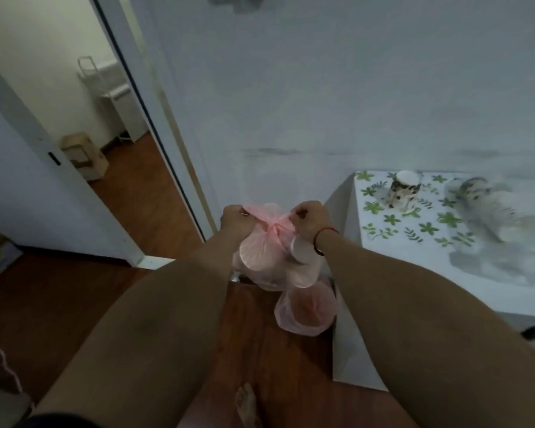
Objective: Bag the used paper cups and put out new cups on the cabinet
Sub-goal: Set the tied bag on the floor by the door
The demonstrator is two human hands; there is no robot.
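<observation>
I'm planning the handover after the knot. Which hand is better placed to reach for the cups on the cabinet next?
Probably the right hand. The cabinet, with its cup and blurred pack of cups, lies on the right side. The left hand could hold the knotted pink bag alone.

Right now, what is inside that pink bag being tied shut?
Through the thin pink bag, round paper cup rims show. How many cups, and anything beneath them, cannot be seen. The left hand and right hand pull the knot.

A lived-in home is being shown: a wooden floor (142, 193) is running through an open doorway (118, 125), a leaf-patterned cloth (414, 223) is covering the cabinet (346, 335), and a bare foot (246, 406) is being seen.
</observation>
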